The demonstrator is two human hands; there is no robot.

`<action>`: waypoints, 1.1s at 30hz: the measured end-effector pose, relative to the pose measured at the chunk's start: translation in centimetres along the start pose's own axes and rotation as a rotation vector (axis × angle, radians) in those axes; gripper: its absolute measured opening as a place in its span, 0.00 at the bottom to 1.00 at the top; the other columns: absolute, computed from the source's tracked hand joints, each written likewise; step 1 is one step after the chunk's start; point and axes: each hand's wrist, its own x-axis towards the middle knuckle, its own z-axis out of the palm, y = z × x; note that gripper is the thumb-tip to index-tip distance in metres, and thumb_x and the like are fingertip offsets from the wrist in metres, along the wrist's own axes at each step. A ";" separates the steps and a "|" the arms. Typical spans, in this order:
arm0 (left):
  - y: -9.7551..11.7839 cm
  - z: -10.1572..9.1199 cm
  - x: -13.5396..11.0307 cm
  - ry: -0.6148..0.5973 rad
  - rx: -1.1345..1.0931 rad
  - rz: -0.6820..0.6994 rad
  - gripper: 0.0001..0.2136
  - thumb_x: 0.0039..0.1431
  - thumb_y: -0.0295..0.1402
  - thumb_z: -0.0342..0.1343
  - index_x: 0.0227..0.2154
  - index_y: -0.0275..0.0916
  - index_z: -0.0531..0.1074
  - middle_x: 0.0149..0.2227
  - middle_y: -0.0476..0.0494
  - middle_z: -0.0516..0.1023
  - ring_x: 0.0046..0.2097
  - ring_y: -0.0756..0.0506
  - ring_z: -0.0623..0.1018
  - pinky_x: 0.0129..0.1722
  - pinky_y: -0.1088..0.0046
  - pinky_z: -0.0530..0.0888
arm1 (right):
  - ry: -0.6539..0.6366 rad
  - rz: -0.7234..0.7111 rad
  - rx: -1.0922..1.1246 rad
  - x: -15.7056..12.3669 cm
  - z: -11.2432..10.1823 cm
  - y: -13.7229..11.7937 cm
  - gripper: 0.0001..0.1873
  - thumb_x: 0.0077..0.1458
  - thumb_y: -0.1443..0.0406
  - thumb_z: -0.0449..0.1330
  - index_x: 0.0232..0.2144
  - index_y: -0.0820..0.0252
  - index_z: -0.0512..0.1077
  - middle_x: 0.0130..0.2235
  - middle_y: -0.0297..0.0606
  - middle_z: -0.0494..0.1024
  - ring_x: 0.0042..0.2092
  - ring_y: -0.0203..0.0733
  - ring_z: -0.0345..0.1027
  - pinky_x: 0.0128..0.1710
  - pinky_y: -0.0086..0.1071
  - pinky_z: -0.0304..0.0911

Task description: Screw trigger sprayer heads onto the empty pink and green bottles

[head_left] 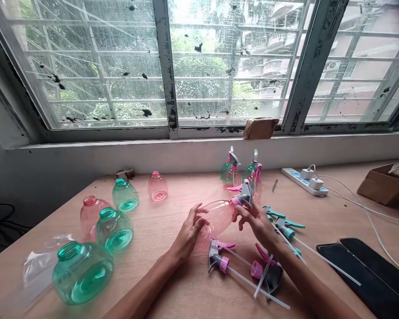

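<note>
A clear pink spray bottle [218, 218] lies tilted above the table, its neck pointing up and to the right. My left hand [187, 232] is closed around its base end. At the neck, my right hand [257, 222] grips the pink collar of a grey trigger sprayer [246, 193], which sits on the bottle's mouth; whether it is fully threaded I cannot tell. Below the hands lie loose grey-and-pink trigger sprayers [224, 265] with clear dip tubes. Teal trigger sprayers [286, 230] rest beside my right forearm.
Green bottles [83, 274] and pink bottles [158, 186] without sprayers stand on the left, near a plastic bag [41, 266]. Several bottles with sprayers [232, 173] stand by the wall. Right: power strip [304, 182], cables, cardboard box [382, 186], two phones [349, 274].
</note>
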 end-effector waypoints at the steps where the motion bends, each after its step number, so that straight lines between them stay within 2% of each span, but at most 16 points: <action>1: 0.2 -0.1 0.0 0.001 0.028 0.017 0.29 0.69 0.54 0.43 0.66 0.45 0.53 0.56 0.35 0.72 0.47 0.41 0.81 0.49 0.59 0.79 | 0.003 0.005 0.006 -0.1 0.0 0.0 0.15 0.59 0.52 0.62 0.40 0.56 0.70 0.32 0.32 0.72 0.29 0.40 0.71 0.20 0.30 0.68; 4: 0.9 -0.5 -0.2 0.015 0.140 0.082 0.39 0.54 0.52 0.65 0.64 0.47 0.58 0.62 0.35 0.67 0.60 0.34 0.72 0.61 0.53 0.69 | 0.026 0.021 0.018 -0.2 0.2 0.1 0.15 0.58 0.53 0.64 0.37 0.56 0.69 0.30 0.31 0.71 0.28 0.39 0.70 0.20 0.30 0.67; 6: 1.4 -0.8 -0.2 0.041 0.208 0.112 0.42 0.50 0.49 0.70 0.65 0.47 0.57 0.65 0.35 0.64 0.65 0.32 0.65 0.66 0.49 0.61 | 0.041 0.031 0.022 -0.2 0.3 0.2 0.15 0.58 0.52 0.65 0.37 0.56 0.69 0.30 0.31 0.71 0.29 0.39 0.70 0.20 0.30 0.67; 8: 1.8 -0.9 -0.3 0.062 0.257 0.119 0.41 0.52 0.47 0.70 0.65 0.46 0.57 0.65 0.35 0.65 0.65 0.32 0.64 0.65 0.48 0.59 | 0.051 0.039 0.016 -0.1 0.4 0.4 0.16 0.58 0.51 0.64 0.37 0.56 0.69 0.30 0.31 0.71 0.29 0.40 0.70 0.20 0.30 0.68; 14: 1.2 -0.3 -0.2 0.119 0.307 0.029 0.35 0.54 0.47 0.68 0.61 0.44 0.62 0.58 0.36 0.73 0.58 0.32 0.71 0.58 0.48 0.67 | 0.052 0.053 -0.063 0.1 0.4 1.8 0.19 0.57 0.50 0.65 0.41 0.58 0.73 0.31 0.34 0.75 0.28 0.41 0.70 0.19 0.29 0.64; 18: 0.1 -0.3 0.0 0.194 0.273 -0.071 0.30 0.61 0.49 0.60 0.61 0.42 0.60 0.57 0.36 0.73 0.54 0.36 0.76 0.54 0.54 0.73 | 0.110 0.035 -0.147 -0.3 0.4 1.9 0.20 0.60 0.50 0.62 0.27 0.60 0.75 0.24 0.34 0.73 0.24 0.39 0.66 0.22 0.32 0.63; 19: -0.1 -0.4 0.0 0.198 0.260 -0.085 0.29 0.62 0.49 0.59 0.61 0.42 0.60 0.57 0.36 0.73 0.54 0.37 0.77 0.53 0.56 0.74 | 0.154 0.021 -0.166 -0.4 0.3 1.8 0.20 0.61 0.50 0.61 0.27 0.59 0.75 0.25 0.34 0.74 0.25 0.39 0.67 0.24 0.32 0.64; 21: -0.4 -0.7 0.1 0.189 0.239 -0.092 0.28 0.64 0.48 0.57 0.61 0.41 0.60 0.57 0.37 0.74 0.54 0.39 0.78 0.52 0.59 0.76 | 0.264 -0.020 -0.201 -0.3 0.1 1.7 0.16 0.61 0.51 0.61 0.37 0.57 0.75 0.36 0.39 0.77 0.35 0.44 0.71 0.32 0.35 0.68; 23: -0.4 -0.8 0.1 0.160 0.231 -0.075 0.27 0.64 0.48 0.57 0.61 0.41 0.60 0.56 0.37 0.75 0.54 0.40 0.78 0.53 0.61 0.76 | 0.360 -0.052 -0.257 0.0 -0.3 1.7 0.20 0.62 0.51 0.61 0.51 0.54 0.71 0.49 0.43 0.75 0.49 0.50 0.70 0.43 0.39 0.69; 25: -0.1 -0.8 0.0 0.123 0.245 -0.045 0.27 0.63 0.47 0.59 0.60 0.41 0.61 0.56 0.38 0.76 0.54 0.40 0.78 0.54 0.61 0.75 | 0.382 -0.045 -0.303 0.3 -0.7 1.9 0.27 0.63 0.50 0.58 0.60 0.52 0.66 0.57 0.46 0.72 0.56 0.52 0.67 0.52 0.44 0.66; 27: 0.3 -0.8 -0.1 0.088 0.281 -0.009 0.29 0.60 0.47 0.62 0.59 0.43 0.62 0.55 0.38 0.76 0.53 0.38 0.78 0.54 0.58 0.75 | 0.337 -0.031 -0.336 0.7 -0.9 2.1 0.28 0.64 0.49 0.56 0.62 0.52 0.64 0.59 0.46 0.72 0.57 0.53 0.68 0.56 0.48 0.63; 30: 0.6 -0.6 -0.2 0.057 0.347 0.056 0.33 0.55 0.45 0.67 0.61 0.44 0.61 0.56 0.36 0.74 0.55 0.35 0.75 0.56 0.52 0.73 | 0.259 -0.052 -0.402 0.9 -1.1 2.5 0.25 0.64 0.50 0.56 0.57 0.55 0.70 0.57 0.45 0.75 0.56 0.54 0.70 0.57 0.48 0.62; 33: 0.7 -0.5 -0.2 0.073 0.405 0.115 0.36 0.58 0.41 0.66 0.65 0.44 0.55 0.62 0.33 0.67 0.62 0.32 0.68 0.61 0.47 0.67 | 0.254 -0.034 -0.433 0.8 -1.1 2.5 0.23 0.62 0.49 0.58 0.50 0.58 0.75 0.46 0.45 0.81 0.48 0.55 0.74 0.51 0.48 0.67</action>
